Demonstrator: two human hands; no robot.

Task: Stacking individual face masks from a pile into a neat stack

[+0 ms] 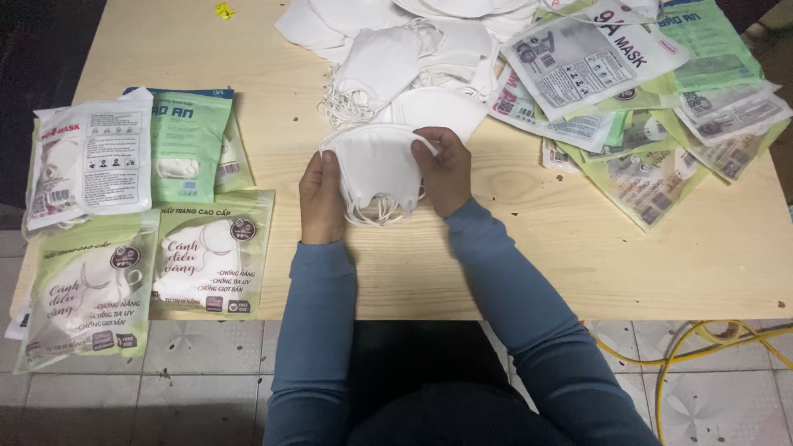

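A small stack of white folded face masks (376, 169) is held just above the wooden table (537, 256), its ear loops hanging down at the bottom. My left hand (320, 198) grips the stack's left edge. My right hand (446, 172) grips the right edge, thumb on top. Both arms wear blue sleeves.
A loose pile of white masks (405, 58) lies behind my hands. Empty printed mask pouches (652, 107) are heaped at the right. Filled green and white mask packs (140, 215) lie at the left, some overhanging the table edge. Yellow cable (702, 347) runs over the tiled floor.
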